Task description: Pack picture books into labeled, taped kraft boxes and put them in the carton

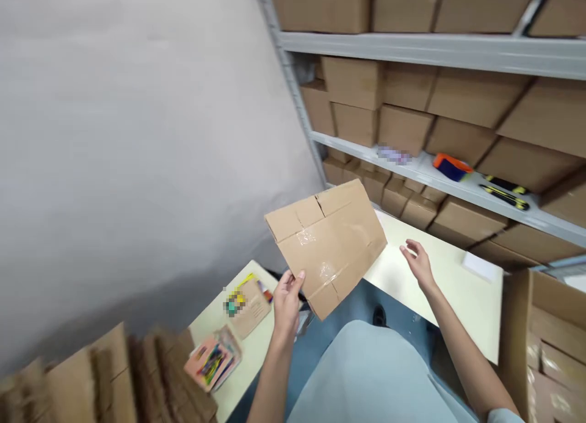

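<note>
flattened box (327, 246): is being held up in the air, tilted, over the gap between two tables and in front of the shelves; clear tape is shining across its face.
left hand (286, 304): is being closed on the lower left edge of the flattened box, with the thumb pressed on the front; the fingers behind are being hidden by the cardboard.
right hand (419, 261): is being held open with nothing in it, fingers spread and slightly curled; it is hanging near the box's right edge, apart from it, over the white table.
white table (458, 295): is being crossed by the right forearm; a white slip (478, 265) is lying near its far edge.
small table (215, 319): is being cut off below; a brown envelope (251, 307) is lying on it with its print blurred out, and colourful packets (213, 359) beside it are being smeared by motion.
cardboard stack (91, 380): is being blurred heavily and cut off by the bottom edge.
shelves (412, 47): are being filled with brown cartons (476, 96) and are cut off at the top and right.
orange and blue object (451, 165): is lying on the middle shelf; what it is cannot be told.
yellow and black tools (506, 191): are lying just beside it, too small to make out.
open carton (544, 343): is being cut off at the right edge, with flat cardboard showing inside.
</note>
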The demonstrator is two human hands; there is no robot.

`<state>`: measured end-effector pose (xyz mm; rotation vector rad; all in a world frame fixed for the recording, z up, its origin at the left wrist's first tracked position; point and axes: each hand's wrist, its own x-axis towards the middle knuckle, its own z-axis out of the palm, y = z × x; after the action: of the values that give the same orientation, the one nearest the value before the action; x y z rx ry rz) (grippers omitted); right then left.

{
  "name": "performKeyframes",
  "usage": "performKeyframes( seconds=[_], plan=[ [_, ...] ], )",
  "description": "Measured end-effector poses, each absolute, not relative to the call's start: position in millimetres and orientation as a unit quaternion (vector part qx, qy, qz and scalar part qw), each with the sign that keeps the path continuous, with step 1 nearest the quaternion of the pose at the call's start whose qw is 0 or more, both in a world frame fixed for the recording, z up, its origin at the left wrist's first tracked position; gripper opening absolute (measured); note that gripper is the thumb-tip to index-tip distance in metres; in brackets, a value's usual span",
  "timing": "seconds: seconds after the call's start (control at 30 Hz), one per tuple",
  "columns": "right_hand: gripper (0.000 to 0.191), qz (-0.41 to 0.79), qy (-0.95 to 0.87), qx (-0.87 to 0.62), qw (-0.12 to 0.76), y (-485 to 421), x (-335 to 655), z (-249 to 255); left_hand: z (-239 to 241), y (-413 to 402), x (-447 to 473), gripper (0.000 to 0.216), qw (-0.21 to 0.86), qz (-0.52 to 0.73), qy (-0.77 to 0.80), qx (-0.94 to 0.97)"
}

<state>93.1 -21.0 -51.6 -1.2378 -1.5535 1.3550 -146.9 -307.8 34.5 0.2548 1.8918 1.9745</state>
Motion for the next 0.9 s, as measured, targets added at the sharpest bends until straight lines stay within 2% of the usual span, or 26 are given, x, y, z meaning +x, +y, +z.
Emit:
performKeyframes(
  seconds=[0.17,0.3,0.47,0.6,0.73,0.9],
  plan=[
    [0.085,0.490,-0.545,-0.568,0.374,50,209,-82,22,-197,-119,0.067,0.342,0.636,0.671,0.167],
    [0.084,0.505,-0.490,-0.585,0.404,60,271,-102,14,-139,-97,0.063,0.405,0.574,0.665,0.252],
    [0.077,0.485,-0.444,-0.617,0.432,50,310,-109,-6,-99,-106,0.054,0.401,0.519,0.667,0.355],
    [0.058,0.483,-0.445,-0.614,0.438,39,316,-97,-40,-72,-128,0.049,0.348,0.481,0.687,0.419],
    [0.046,0.447,-0.440,-0.625,0.464,25,310,-82,-75,-46,-140,0.041,0.321,0.465,0.695,0.445],
    [0.050,0.405,-0.429,-0.657,0.470,5,293,-75,-96,-26,-141,0.029,0.353,0.459,0.667,0.469]
  ],
)
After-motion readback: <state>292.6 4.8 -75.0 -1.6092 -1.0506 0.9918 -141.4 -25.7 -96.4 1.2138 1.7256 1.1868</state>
